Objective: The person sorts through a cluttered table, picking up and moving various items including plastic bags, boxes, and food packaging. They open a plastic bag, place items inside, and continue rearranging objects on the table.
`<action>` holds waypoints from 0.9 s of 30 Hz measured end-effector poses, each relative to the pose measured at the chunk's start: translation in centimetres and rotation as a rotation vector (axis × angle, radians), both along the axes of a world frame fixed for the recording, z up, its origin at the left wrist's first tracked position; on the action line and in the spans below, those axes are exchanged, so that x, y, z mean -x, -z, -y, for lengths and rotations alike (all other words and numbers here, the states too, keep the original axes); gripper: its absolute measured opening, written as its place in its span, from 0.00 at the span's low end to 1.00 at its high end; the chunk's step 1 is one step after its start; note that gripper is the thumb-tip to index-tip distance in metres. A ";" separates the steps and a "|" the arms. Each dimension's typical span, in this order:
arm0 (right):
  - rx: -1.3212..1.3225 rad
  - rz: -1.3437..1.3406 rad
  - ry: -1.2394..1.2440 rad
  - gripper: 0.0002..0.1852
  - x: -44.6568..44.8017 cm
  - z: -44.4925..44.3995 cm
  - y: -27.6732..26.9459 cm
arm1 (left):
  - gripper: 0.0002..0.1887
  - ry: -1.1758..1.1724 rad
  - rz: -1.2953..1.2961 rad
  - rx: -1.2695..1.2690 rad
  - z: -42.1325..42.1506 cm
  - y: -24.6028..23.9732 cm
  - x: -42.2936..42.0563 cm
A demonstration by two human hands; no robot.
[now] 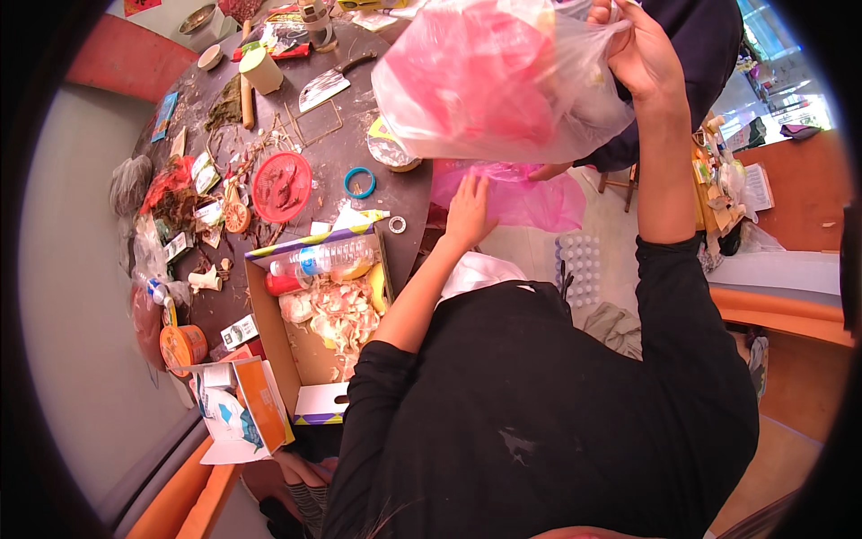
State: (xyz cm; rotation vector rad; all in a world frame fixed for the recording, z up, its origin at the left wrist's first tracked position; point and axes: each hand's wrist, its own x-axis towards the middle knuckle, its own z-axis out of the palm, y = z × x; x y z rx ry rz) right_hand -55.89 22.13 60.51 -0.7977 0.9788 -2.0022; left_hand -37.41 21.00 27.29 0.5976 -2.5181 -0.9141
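My right hand (643, 57), raised at the top right, grips the gathered top of a translucent plastic bag (586, 128). Pink-red plastic or other contents (485, 74) show through its wall; what exactly is inside cannot be told. Below it, at the table's edge, a thin pink plastic bag (532, 205) is spread out. My left hand (469, 214) touches this pink bag with its fingers extended; whether it pinches the film is unclear. Another person's hand (551, 172) is at the pink bag's far side, partly hidden by the raised bag.
On the round dark table (337, 151) lie a cleaver (326, 89), a red plastic basket (283, 187), a blue tape ring (359, 182) and assorted litter. An open cardboard box (273, 296) holds peelings and a plastic bottle (330, 258). A person in dark clothing (707, 40) stands close by.
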 end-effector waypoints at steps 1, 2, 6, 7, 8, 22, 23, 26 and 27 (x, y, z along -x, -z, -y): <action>0.035 0.071 -0.083 0.09 0.4 0.0 0.1 | 0.46 -0.035 -0.091 -0.001 0.3 0.0 0.5; 0.018 0.146 -0.123 0.08 0.7 -0.2 -0.1 | 0.45 -0.071 -0.182 -0.002 0.8 -0.3 1.1; 0.011 0.085 -0.107 0.07 0.7 1.1 0.8 | 0.41 -0.213 -0.338 -0.032 1.8 -0.9 2.3; 0.005 0.032 -0.081 0.07 0.0 1.7 1.3 | 0.39 -0.215 -0.268 0.019 1.9 -0.5 2.4; -0.001 -0.022 -0.056 0.07 -0.4 2.3 1.8 | 0.36 -0.216 -0.197 0.068 1.8 0.0 2.4; -0.272 0.396 -0.150 0.09 -3.5 2.5 15.8 | 0.16 0.390 0.179 -0.405 -0.9 0.9 -2.2; -0.321 0.435 -0.091 0.09 -3.7 2.3 16.6 | 0.17 0.398 0.175 -0.396 -1.0 1.0 -2.4; -0.505 0.347 -0.002 0.07 -4.3 2.0 18.4 | 0.17 0.410 0.170 -0.369 -1.1 2.4 -3.1; -0.510 0.281 -0.088 0.07 -4.0 1.8 18.7 | 0.17 0.407 0.171 -0.367 -1.2 3.4 -3.3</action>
